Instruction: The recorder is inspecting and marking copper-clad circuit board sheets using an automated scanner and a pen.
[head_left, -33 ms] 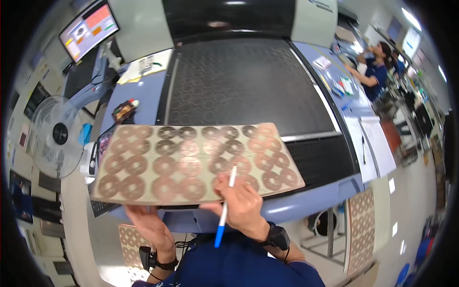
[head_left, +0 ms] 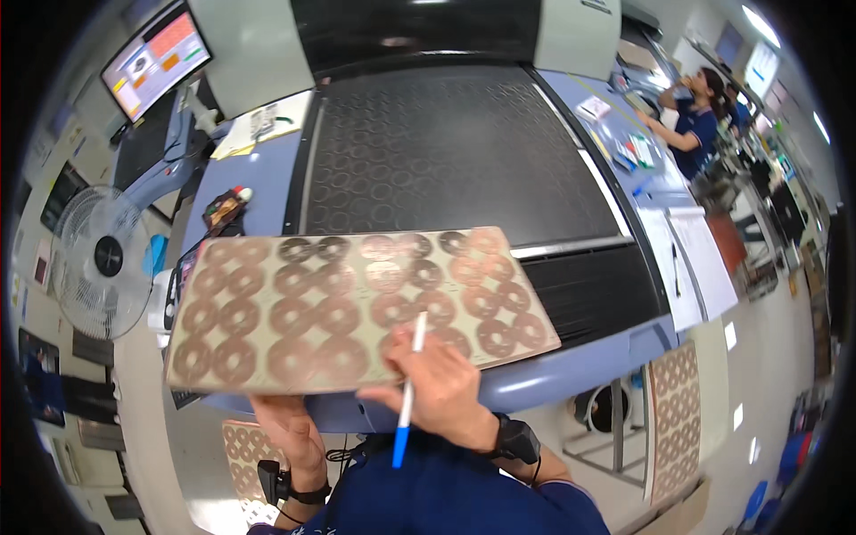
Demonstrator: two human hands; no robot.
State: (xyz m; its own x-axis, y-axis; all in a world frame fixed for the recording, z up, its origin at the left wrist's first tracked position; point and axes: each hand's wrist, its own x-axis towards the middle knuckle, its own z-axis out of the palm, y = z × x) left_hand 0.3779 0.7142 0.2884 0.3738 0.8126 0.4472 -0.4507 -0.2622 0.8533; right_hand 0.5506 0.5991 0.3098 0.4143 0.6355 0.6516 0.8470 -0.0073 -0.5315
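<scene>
The panel (head_left: 361, 290) is tilted over the front edge of the machine bed (head_left: 464, 160). The left hand (head_left: 292, 434) sits beneath its near edge, finger closure hidden; the right hand (head_left: 439, 385) is closed around a pen (head_left: 407, 401), any panel grip undeterminable. Uneven support could drop the panel's right end; pen contact could mark its surface.

navy shirt (head_left: 446, 499) | boxy black left-wrist device (head_left: 273, 481) | matching right-wrist device (head_left: 519, 440)

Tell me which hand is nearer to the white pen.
Right: the right hand holds the pen; the left hand is left of it, at the near edge of the panel.
</scene>
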